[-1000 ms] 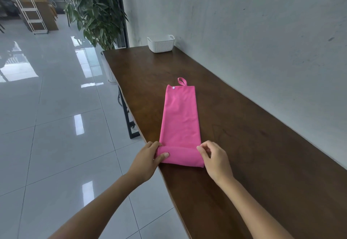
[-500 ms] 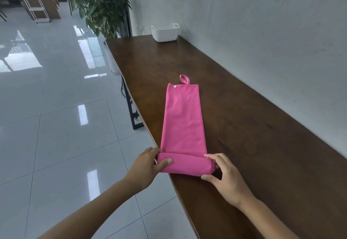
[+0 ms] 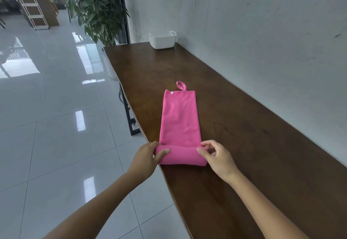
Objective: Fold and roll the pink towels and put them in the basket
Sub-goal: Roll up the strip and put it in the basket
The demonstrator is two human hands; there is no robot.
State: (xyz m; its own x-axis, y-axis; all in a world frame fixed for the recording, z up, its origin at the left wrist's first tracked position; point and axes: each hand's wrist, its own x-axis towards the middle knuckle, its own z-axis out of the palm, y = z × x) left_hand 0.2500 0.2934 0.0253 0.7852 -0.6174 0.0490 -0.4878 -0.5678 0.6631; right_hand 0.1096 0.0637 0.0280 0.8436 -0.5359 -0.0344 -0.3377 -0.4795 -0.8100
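- Looking down from the head view, a pink towel [image 3: 179,120] lies folded into a long narrow strip on the dark wooden table [image 3: 253,144], at about 6 o'clock of centre, close to the table's near edge.
- Its near end is already turned into a short roll [image 3: 181,155]; the flat remainder runs toward 12 o'clock and ends in a hanging loop [image 3: 181,85] beside a small white snap.
- Judging by how it lies, the cloth is soft, light and limp; it will likely slacken or skew unless both ends of the roll are held evenly, so the roll's two ends are the places to hold.
- The left hand [image 3: 148,157] grips the roll's 9 o'clock end, thumb on top, fingers curled behind.
- The right hand [image 3: 216,156] pinches the 3 o'clock end with thumb and fingertips, wrist low over the table.
- Both forearms reach in from 6 o'clock, with the hands apart, one at each end of the roll.
- A white basket [image 3: 162,39] stands well apart at 12 o'clock, against the wall [image 3: 244,22].
- Only one towel is in view.
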